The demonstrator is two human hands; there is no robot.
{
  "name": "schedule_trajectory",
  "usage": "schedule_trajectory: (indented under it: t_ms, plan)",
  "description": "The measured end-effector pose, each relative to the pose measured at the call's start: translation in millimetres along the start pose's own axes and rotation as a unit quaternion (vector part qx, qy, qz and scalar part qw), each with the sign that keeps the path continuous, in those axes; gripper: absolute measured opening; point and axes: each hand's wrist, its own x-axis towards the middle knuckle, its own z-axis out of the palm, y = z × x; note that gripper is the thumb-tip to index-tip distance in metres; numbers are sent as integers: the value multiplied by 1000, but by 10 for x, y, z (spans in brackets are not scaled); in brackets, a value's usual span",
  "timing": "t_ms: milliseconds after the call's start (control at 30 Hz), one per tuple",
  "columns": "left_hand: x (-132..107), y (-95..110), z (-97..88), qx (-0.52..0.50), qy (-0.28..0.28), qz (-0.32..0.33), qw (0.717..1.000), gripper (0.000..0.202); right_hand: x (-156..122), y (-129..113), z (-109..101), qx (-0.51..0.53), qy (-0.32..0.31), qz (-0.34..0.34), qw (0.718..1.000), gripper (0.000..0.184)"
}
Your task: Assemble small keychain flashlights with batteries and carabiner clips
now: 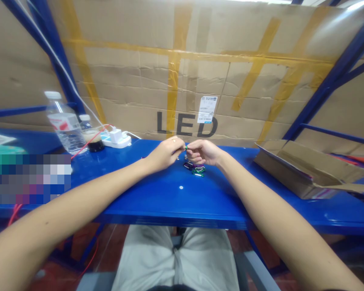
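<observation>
Both of my hands meet above the blue table, fingertips nearly touching. My left hand (166,153) is closed in a pinch at a small green piece (186,148), mostly covered by fingers, so its kind is unclear. From the other side, my right hand (206,152) pinches at the same piece with its fingers curled. Just beneath the right hand lies a small group of carabiners, with a green carabiner (198,173) nearest me and dark and purple ones behind it. Some of the group is hidden by the right fingers.
A water bottle (66,125), a smaller dark-liquid bottle (92,137) and a white power strip (118,139) stand at left. An open cardboard box (286,171) sits at right. A large cardboard sheet (133,89) backs the blue table (157,202). Blue frame posts slant at both sides.
</observation>
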Motion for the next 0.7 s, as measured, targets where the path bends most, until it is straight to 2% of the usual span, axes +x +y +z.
schedule_trajectory:
  t_ms: [133, 433, 533, 600, 633, 700]
  plan:
    - [2, -7, 17, -10, 0, -19, 1000, 11, -13, -20, 37, 2, 14, 13, 1000, 26]
    - [25, 51, 29, -77, 12, -147, 986, 8, -7, -37, 44, -4, 30, 27, 999, 38]
    - [21, 55, 24, -83, 23, -176, 981, 8, -18, -70, 23, -47, 77, 29, 995, 46]
    - [16, 40, 22, -89, 31, -198, 976, 8, -50, -114, 6, -124, 151, 25, 980, 45]
    - [13, 28, 21, -94, 35, -209, 973, 7, -76, -142, -2, -183, 194, 22, 964, 42]
    - [10, 0, 23, -107, 42, -232, 966, 6, -142, -200, -15, -329, 250, 26, 910, 31]
